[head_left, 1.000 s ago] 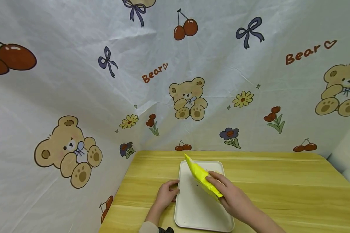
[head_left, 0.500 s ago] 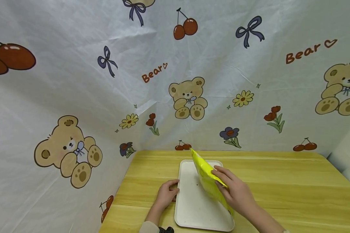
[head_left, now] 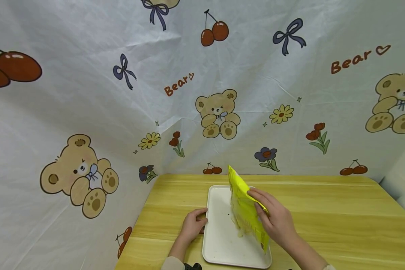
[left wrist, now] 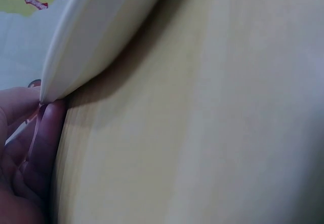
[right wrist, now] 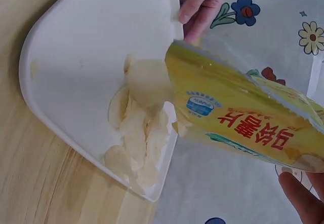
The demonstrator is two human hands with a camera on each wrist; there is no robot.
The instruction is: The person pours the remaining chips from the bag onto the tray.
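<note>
My right hand (head_left: 276,217) grips a yellow potato chip bag (head_left: 244,202) by its upper side, tilted over a white rectangular tray (head_left: 219,247). In the right wrist view the bag's torn mouth (right wrist: 172,72) points down at the tray, and pale potato chips (right wrist: 134,133) slide out into a pile at one end. Part of the pile is hidden behind the bag in the head view. On the tray's left long side, my left hand (head_left: 191,226) holds the rim; the left wrist view has its fingers (left wrist: 48,133) pinching the edge from above and below.
Everything stands on a wood-grain table (head_left: 324,217). Behind and to the left hangs a white sheet (head_left: 256,67) printed with bears, cherries and bows. Bare tabletop stretches away on the right of the tray.
The bag has swung more upright and shifted right, its mouth tipping lower, and chips now drop onto the tray. My left hand has stayed on the rim.
</note>
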